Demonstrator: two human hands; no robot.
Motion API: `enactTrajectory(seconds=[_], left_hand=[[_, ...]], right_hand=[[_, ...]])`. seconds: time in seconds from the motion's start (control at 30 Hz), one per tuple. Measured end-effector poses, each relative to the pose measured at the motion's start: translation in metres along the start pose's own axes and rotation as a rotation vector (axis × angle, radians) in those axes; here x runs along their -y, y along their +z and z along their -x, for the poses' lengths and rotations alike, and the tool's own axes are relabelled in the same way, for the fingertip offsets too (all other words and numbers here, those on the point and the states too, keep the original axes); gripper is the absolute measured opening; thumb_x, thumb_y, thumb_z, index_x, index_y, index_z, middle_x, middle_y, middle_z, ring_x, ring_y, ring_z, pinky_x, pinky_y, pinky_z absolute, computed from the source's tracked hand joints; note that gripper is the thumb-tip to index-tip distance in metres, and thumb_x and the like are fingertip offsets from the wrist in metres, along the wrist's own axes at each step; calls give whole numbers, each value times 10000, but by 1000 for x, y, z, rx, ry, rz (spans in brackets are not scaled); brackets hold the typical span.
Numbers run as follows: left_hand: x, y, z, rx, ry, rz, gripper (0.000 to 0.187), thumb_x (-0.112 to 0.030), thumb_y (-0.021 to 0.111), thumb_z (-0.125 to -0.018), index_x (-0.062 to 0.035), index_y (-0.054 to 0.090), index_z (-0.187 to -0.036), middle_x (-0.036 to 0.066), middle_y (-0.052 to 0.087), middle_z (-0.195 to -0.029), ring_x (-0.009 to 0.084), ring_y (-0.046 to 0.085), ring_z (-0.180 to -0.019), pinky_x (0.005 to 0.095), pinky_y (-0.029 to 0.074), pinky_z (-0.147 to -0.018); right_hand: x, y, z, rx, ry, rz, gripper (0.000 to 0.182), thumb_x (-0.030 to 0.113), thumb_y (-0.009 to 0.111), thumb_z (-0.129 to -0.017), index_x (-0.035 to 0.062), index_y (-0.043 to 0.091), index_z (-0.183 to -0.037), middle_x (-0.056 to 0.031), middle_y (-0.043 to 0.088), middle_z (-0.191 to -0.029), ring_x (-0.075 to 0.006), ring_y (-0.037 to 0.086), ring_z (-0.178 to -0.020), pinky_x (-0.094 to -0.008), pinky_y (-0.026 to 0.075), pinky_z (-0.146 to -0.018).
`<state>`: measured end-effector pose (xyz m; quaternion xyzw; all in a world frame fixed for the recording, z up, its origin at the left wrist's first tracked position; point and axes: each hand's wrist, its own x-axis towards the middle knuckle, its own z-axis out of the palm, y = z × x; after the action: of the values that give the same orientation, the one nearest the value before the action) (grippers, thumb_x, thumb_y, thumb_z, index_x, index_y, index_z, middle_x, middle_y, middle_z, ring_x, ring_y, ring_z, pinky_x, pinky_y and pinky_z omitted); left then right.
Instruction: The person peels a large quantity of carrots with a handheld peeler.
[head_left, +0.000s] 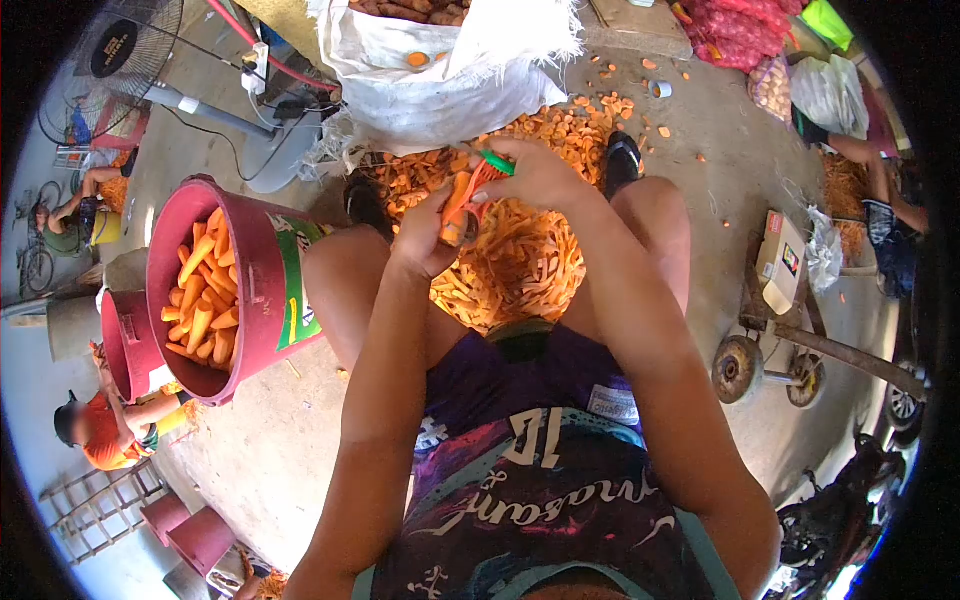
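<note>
Between my knees, my left hand (pixel 428 232) is wrapped round an orange carrot (pixel 458 200). My right hand (pixel 540 172) grips a peeler (pixel 497 163) with a green end and a reddish part, held close against the carrot. Its blade is too small to make out. Below both hands lies a heap of carrot peelings (pixel 515 270). Further forward, cut carrot pieces (pixel 575 135) are strewn over the floor between my feet.
A pink bucket (pixel 255 290) of peeled carrots stands at my left. In front is a white sack (pixel 430 95) with unpeeled carrots. A fan (pixel 115 50) stands front left, a wheeled cart (pixel 770 345) at right. Other people sit at both sides, one in an orange shirt (pixel 105 435).
</note>
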<state>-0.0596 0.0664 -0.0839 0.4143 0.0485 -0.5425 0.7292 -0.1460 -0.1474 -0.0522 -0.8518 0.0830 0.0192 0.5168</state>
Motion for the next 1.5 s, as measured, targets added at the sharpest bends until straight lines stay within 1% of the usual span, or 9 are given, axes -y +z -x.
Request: enactTrajectory(seconds=[0.1,0.27,0.4,0.47,0.57,0.9,1.13,1.33,1.5], left_hand=[[-5,9,8,42,-22,-66,377,-301,439,-1140,-52,576,-1388,58,692,-1081,158,675,-905,299,566,-787],[-8,15,20,-36,-40,-161,309,-311,504,-1125,-77,606,-1298,35,648,-989,159,630,-808,327,547,-722],[1,-27,-4,-35,40,-70,355,-341,463,-1135,-70,597,-1322,65,688,-1077,185,665,-848,342,568,-773],[1,-26,-7,24,75,-34,387,-366,455,-1137,-68,590,-1343,83,711,-1133,199,683,-861,355,578,-791],[-1,2,-2,-78,16,26,390,-365,442,-1141,-65,591,-1342,91,708,-1158,217,697,-922,374,585,-835],[-1,5,12,-16,-22,-177,362,-360,517,-1121,-64,627,-1297,50,700,-1066,163,682,-904,323,577,-814],[-3,-5,8,-105,17,-77,344,-359,494,-1129,-68,612,-1269,53,694,-1007,163,675,-820,324,573,-718],[-4,9,0,-95,-41,45,407,-382,369,-1156,-90,600,-1319,58,692,-1030,203,662,-865,359,564,-738],[0,21,8,-48,-58,-4,381,-377,435,-1140,-80,607,-1306,64,696,-1056,189,681,-854,350,581,-733]], right_hand=[[-22,-10,-7,-93,34,-118,651,378,929,-773,82,670,-1292,-121,757,-1199,-288,707,-1128,-405,530,-995],[-37,-30,-19,-247,280,82,672,375,920,-803,97,641,-1348,-121,733,-1232,-263,687,-1142,-398,514,-1030],[-15,-22,-6,-144,253,-22,680,397,916,-804,109,640,-1355,-118,732,-1233,-287,685,-1152,-404,509,-1040],[-10,-1,1,-127,-15,-90,566,314,933,-794,120,686,-1265,-89,694,-1064,-209,638,-980,-384,517,-921],[16,1,9,29,54,51,661,345,933,-767,110,663,-1323,-131,733,-1251,-296,687,-1155,-396,510,-1033],[-53,-25,-16,-206,152,29,597,339,898,-831,105,644,-1319,-127,730,-1163,-281,693,-1090,-407,527,-971],[-35,-29,-9,-157,211,-70,631,394,895,-833,80,630,-1311,-131,725,-1203,-303,683,-1125,-414,525,-997],[16,-4,10,19,14,48,641,368,931,-765,85,648,-1266,-131,734,-1210,-318,682,-1158,-413,521,-1010],[12,-7,12,-9,41,4,623,339,923,-785,100,648,-1290,-133,735,-1177,-311,693,-1116,-423,529,-986]])
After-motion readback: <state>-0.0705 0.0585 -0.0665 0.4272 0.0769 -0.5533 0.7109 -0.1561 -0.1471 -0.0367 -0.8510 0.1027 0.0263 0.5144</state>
